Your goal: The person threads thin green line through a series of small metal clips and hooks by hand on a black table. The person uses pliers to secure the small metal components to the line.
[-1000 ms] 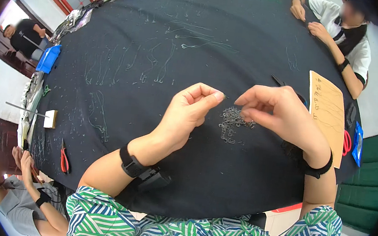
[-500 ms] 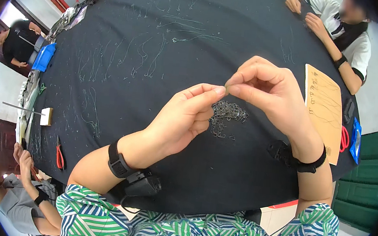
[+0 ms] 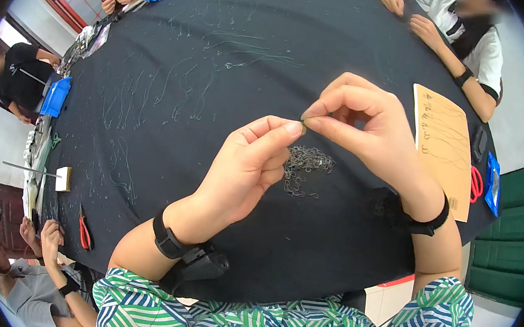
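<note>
My left hand (image 3: 251, 162) and my right hand (image 3: 365, 123) meet above the black-covered table, thumb and forefinger of each pinched together. Between the touching fingertips shows a tiny dark-green bit, too small to name. Just below and beyond my wrists' span, a pile of small metal hooks (image 3: 311, 160) lies on the cloth, partly behind my left fingers. Farther off, several thin green lines with small hooks at their ends (image 3: 246, 66) are laid out in rows.
On the right lie a tan card with hooks and lines (image 3: 445, 151), red-handled scissors (image 3: 476, 185) and a blue packet (image 3: 493, 184). Red-handled pliers (image 3: 84, 232) and a white block with a rod (image 3: 63, 179) are at left. Other people sit around the table, near blue bins (image 3: 56, 96).
My view has shifted slightly. Both hands stay pinched together at the fingertips, moved a little left in the picture; the right hand's fingers have tilted slightly.
</note>
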### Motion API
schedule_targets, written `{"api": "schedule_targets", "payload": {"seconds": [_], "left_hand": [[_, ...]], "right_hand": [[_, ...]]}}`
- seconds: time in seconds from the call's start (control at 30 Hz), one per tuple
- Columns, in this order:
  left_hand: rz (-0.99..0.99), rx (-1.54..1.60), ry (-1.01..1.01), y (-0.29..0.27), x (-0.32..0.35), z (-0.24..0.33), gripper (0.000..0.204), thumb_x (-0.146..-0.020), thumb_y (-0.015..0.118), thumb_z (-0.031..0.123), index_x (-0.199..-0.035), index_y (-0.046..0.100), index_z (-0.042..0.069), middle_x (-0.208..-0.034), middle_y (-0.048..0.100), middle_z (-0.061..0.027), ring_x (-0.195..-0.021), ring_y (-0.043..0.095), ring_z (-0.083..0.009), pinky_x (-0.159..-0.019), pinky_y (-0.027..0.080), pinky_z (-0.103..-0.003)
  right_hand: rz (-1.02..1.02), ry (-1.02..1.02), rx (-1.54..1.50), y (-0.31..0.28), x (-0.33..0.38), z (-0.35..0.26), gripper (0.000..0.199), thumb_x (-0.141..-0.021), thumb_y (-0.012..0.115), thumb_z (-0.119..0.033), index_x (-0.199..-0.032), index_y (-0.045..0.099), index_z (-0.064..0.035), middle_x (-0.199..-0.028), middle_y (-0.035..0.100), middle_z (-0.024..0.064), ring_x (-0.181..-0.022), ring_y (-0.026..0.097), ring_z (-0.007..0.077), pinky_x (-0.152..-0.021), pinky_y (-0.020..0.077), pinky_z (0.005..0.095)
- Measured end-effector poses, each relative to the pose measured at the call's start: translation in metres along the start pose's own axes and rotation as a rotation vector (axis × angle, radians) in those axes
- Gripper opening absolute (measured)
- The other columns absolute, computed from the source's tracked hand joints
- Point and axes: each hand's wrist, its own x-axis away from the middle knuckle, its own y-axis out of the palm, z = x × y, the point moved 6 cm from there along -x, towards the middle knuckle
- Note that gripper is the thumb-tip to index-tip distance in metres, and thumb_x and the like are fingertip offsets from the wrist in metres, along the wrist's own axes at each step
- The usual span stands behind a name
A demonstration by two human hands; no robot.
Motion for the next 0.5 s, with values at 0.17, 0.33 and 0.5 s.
{"api": "schedule_targets", "payload": {"seconds": [0.17, 0.33, 0.5], "left_hand": [[0.078, -0.258, 0.137, -0.006, 0.002, 0.012, 0.012, -0.099, 0.061, 0.019, -0.092, 0.062, 0.010, -0.064, 0.035, 0.0124, -0.053, 0.024, 0.0003, -0.048, 0.020, -0.019], [0.082, -0.300, 0.133, -0.006, 0.002, 0.012, 0.012, -0.099, 0.062, 0.019, -0.096, 0.063, 0.008, -0.065, 0.038, 0.0121, -0.053, 0.025, 0.0007, -0.048, 0.020, -0.019], [0.081, -0.318, 0.123, -0.005, 0.001, 0.010, 0.012, -0.099, 0.062, 0.019, -0.098, 0.064, 0.007, -0.066, 0.039, 0.0119, -0.053, 0.026, 0.0010, -0.047, 0.020, -0.019]], "right_hand": [[-0.010, -0.080, 0.137, -0.002, 0.000, -0.011, 0.009, -0.085, 0.072, -0.010, -0.089, 0.070, -0.0031, -0.084, 0.062, 0.0028, -0.060, 0.054, 0.0081, -0.053, 0.0412, 0.0227], [0.004, -0.130, 0.264, 0.000, 0.002, -0.019, 0.008, -0.084, 0.072, -0.009, -0.087, 0.066, -0.0047, -0.081, 0.060, 0.0037, -0.060, 0.057, 0.0117, -0.053, 0.0429, 0.0253], [-0.027, -0.174, 0.326, -0.002, 0.002, -0.020, 0.006, -0.083, 0.070, -0.005, -0.087, 0.066, -0.0046, -0.080, 0.060, 0.0056, -0.063, 0.060, 0.0155, -0.055, 0.0455, 0.0276]]}}
